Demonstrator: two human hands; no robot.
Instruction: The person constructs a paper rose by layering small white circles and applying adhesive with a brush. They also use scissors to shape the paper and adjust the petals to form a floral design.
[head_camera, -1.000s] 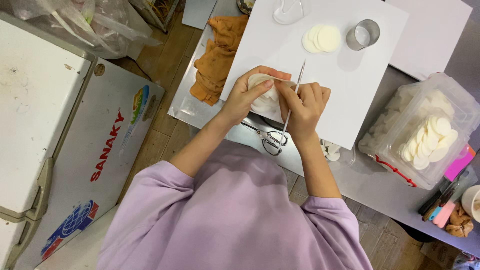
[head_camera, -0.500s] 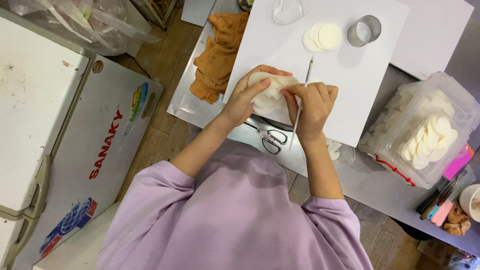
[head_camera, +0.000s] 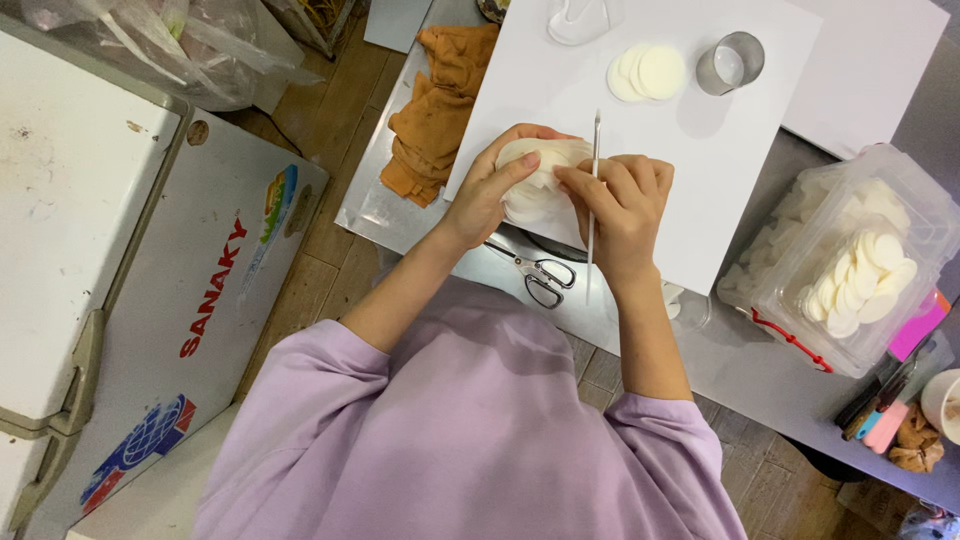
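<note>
Both my hands meet over the near edge of a white board (head_camera: 730, 170). My left hand (head_camera: 490, 195) cups a pale, layered white piece (head_camera: 535, 185) made of thin overlapping rounds. My right hand (head_camera: 620, 205) presses its fingertips on the same piece and also grips a thin white stick (head_camera: 593, 200) that stands along the hand. A small stack of white round discs (head_camera: 645, 72) lies farther up the board, beside a metal ring cutter (head_camera: 730, 62).
Scissors (head_camera: 540, 275) lie on the metal table under my wrists. An orange cloth (head_camera: 435, 110) sits at the left. A clear plastic box of white discs (head_camera: 850, 265) stands at the right, with pens beyond it. A white chest freezer (head_camera: 90, 230) is at the left.
Both hands with the white piece have shifted slightly up onto the board. The stick in my right hand has turned more upright.
</note>
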